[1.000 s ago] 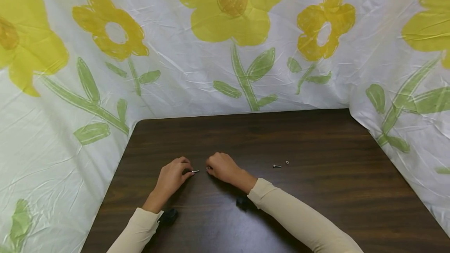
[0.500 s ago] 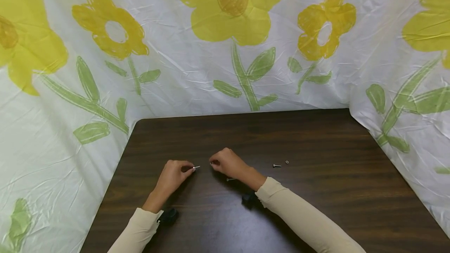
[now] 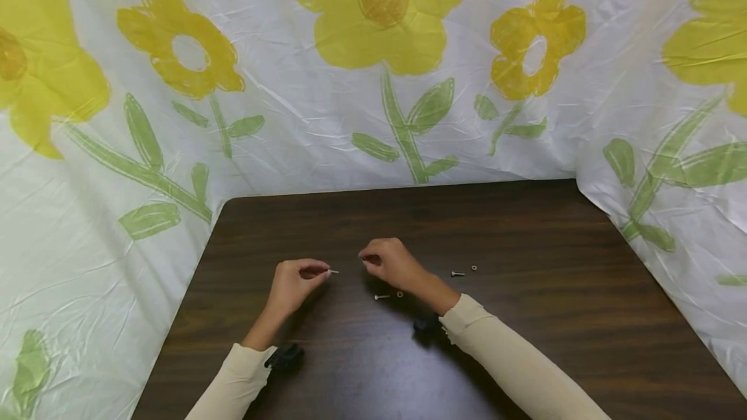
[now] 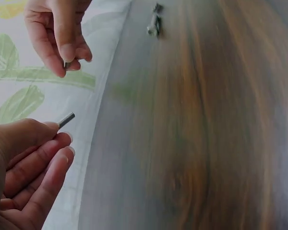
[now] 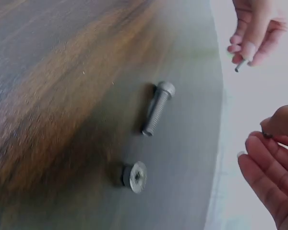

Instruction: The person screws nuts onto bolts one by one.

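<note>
My left hand (image 3: 294,284) pinches a bolt (image 4: 66,120) between thumb and fingers, its threaded end sticking out toward the right hand. Across a small gap, my right hand (image 3: 397,268) pinches a small dark piece (image 5: 266,135), mostly hidden by the fingertips, probably a nut. Both hands are above the table. Below the right hand lie a loose bolt (image 3: 382,297) and a nut (image 3: 399,293). The right wrist view shows that bolt (image 5: 158,108) up close, with its round head and threads, and the flanged nut (image 5: 137,177) beside it.
Farther right on the dark wooden table (image 3: 496,355) lie another bolt (image 3: 458,273) and a small nut (image 3: 474,268). A white flowered sheet (image 3: 292,148) hangs along the table's back and sides. Dark wrist cameras show under both cuffs.
Both hands have risen slightly and moved right, the right hand farther, widening the gap between them. The loose bolt and nut beneath the right hand have come into view.
</note>
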Demonstrator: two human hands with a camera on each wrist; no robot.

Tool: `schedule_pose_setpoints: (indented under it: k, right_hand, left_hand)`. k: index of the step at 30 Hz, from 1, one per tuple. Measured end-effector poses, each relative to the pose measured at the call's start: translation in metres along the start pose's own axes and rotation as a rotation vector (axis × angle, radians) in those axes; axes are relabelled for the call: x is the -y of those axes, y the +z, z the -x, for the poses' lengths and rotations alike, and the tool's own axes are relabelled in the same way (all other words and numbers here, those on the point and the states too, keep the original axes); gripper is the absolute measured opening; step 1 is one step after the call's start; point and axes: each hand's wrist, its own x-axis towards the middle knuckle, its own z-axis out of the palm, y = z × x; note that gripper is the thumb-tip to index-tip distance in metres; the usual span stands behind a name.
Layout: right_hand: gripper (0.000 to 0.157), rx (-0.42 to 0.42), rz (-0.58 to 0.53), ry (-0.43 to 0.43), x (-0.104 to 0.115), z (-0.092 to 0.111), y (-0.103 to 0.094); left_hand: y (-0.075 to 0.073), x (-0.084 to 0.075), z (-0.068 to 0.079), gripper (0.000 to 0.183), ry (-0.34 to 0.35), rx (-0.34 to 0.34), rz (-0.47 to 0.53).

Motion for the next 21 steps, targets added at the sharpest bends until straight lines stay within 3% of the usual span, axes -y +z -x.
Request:
schedule_pose_setpoints:
  k: [10,21]
  right_hand:
    - [0.016,-0.091,-0.073,-0.021,-0.002,0.014,-0.021]
    - [0.014,-0.132,-0.148,0.057,-0.004,0.031,-0.039]
  left_hand:
    - [0.016,-0.009,0.000,0.011,-0.019,0.054,0.107]
    - [0.027,-0.026,-0.005,0.011,0.001,0.054,0.218]
